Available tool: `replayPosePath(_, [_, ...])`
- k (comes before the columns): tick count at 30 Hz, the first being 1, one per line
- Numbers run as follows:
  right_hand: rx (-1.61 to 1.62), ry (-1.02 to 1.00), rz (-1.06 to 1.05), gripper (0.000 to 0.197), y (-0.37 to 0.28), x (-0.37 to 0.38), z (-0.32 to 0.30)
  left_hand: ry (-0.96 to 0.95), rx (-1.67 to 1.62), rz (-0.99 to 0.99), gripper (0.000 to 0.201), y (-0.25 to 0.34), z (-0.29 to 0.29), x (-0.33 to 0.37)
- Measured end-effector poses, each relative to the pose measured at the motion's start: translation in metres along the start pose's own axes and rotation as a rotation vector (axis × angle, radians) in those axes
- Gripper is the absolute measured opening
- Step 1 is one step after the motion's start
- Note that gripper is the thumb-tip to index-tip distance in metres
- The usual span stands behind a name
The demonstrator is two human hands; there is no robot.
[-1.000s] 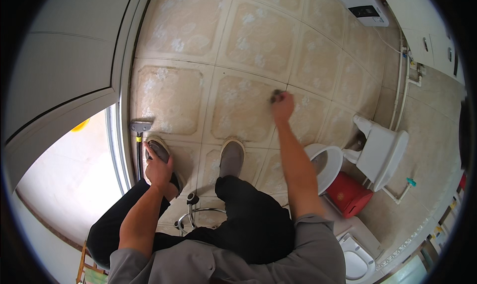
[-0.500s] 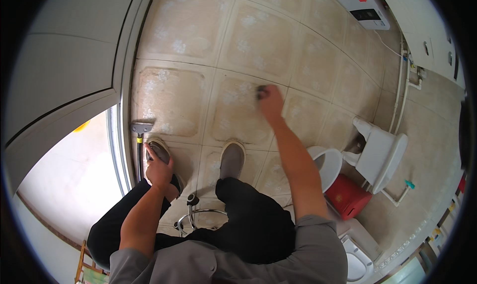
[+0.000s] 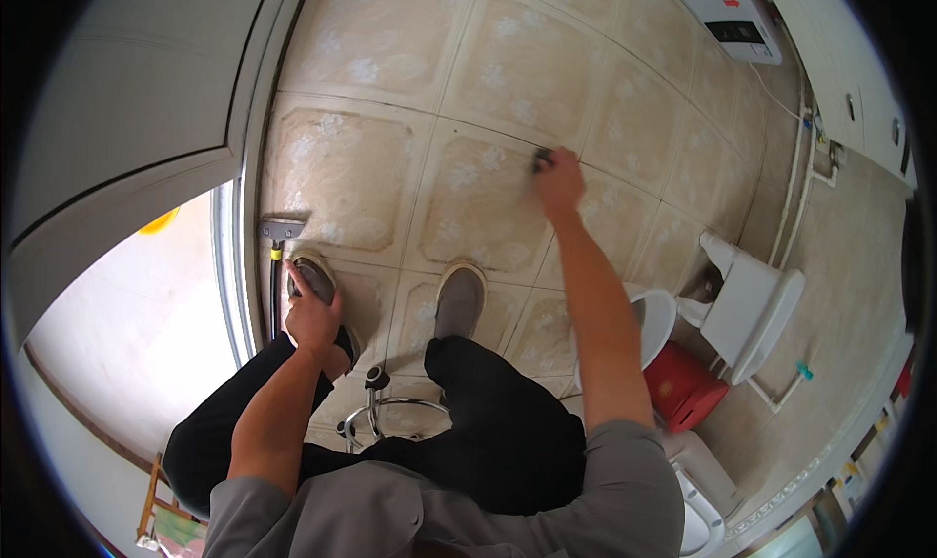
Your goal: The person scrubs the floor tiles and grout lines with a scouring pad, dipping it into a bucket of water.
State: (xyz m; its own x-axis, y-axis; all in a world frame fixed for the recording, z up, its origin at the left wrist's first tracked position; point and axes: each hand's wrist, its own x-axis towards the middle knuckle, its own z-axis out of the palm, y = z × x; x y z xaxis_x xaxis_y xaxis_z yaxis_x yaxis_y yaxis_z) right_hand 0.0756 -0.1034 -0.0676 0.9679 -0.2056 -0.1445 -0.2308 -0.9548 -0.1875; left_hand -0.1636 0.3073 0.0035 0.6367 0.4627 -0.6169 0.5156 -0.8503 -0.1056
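My right hand [image 3: 562, 183] is out over the tiled floor [image 3: 342, 182], closed round a small dark object [image 3: 543, 160]. Motion blur hides what kind of object it is. Beside my left shoe [image 3: 310, 277] hangs my left hand [image 3: 312, 316], its index finger stretched out and the other fingers partly hidden. Close to that finger, though not visibly gripped, is a long-handled scraper [image 3: 282, 229] with a flat grey head, a yellow band and a black handle. Its lower handle disappears behind my trouser leg.
A chrome stool base with casters [image 3: 376, 378] is between my legs. At right are a white basin [image 3: 656, 329], a red bin [image 3: 688, 387], a white sink-like fixture [image 3: 752, 314], pipes [image 3: 786, 192] and a white appliance [image 3: 730, 17]. A door frame [image 3: 256, 139] borders the left.
My right hand has swept a little to the right and farther away, still holding the dark object. The whole view has shifted slightly; my left hand keeps its place by the scraper.
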Motion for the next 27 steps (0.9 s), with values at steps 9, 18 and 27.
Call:
replayPosePath(9, [0.045,-0.073,-0.304,0.017,-0.021,0.013,0.006,-0.023,-0.035,0.013,0.117,0.008,-0.006,0.003])
replayPosePath(18, [0.141,-0.107,-0.411,0.020,-0.134,0.008,0.039,-0.022,-0.043,-0.016,0.118,-0.008,-0.001,0.003])
replayPosePath(27, [0.097,-0.025,-0.228,0.017,-0.104,0.001,0.033,-0.072,-0.036,-0.028,0.118,0.008,-0.002,0.006])
